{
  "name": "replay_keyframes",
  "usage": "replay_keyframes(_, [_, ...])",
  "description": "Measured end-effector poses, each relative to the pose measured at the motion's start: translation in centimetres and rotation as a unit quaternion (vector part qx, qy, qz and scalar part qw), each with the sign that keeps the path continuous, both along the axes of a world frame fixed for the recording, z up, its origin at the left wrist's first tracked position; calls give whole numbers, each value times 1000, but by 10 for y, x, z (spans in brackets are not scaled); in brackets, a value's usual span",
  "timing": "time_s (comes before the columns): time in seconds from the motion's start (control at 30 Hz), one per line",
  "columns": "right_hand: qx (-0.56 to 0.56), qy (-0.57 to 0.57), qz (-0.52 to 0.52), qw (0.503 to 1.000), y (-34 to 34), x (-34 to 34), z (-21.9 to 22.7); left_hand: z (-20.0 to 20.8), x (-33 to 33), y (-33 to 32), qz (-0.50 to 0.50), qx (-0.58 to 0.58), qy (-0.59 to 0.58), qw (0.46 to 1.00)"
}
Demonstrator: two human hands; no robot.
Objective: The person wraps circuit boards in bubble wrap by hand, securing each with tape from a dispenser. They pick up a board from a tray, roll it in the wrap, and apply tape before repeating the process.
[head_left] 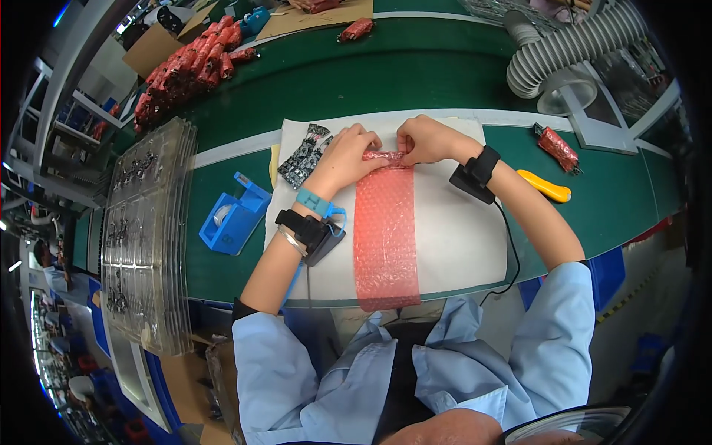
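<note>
A strip of red bubble wrap (386,237) lies lengthwise on a white sheet (463,230), its near end hanging over the table's front edge. Its far end is rolled into a small bundle; what the roll contains is hidden. My left hand (347,154) grips the left end of this roll with curled fingers. At the other end, my right hand (432,141) pinches the roll between thumb and fingers. Beside my left hand, bare circuit boards (302,157) rest on the sheet's far left corner.
A blue tape dispenser (236,215) stands left of the sheet, near stacked clear plastic trays (144,237). To the right lie a yellow-handled tool (545,185) and a red-wrapped piece (558,150). More wrapped pieces (194,63) are piled far left. A ribbed duct (578,48) hangs far right.
</note>
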State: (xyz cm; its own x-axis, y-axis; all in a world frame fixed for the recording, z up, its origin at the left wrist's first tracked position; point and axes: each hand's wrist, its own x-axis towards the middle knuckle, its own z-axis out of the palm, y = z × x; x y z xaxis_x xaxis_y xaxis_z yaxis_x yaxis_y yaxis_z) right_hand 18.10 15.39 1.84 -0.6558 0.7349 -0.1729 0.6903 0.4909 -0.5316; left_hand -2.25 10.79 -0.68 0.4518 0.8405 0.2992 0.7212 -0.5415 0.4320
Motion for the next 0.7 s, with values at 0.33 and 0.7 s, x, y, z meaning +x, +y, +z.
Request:
replay_keyframes(0.33, [-5, 102, -2, 995, 6, 37, -9, -7, -7, 0, -13, -172, -49, 984])
replay_keyframes(0.7, [91, 142, -35, 985, -15, 40, -22, -10, -12, -2, -51, -134, -97, 985])
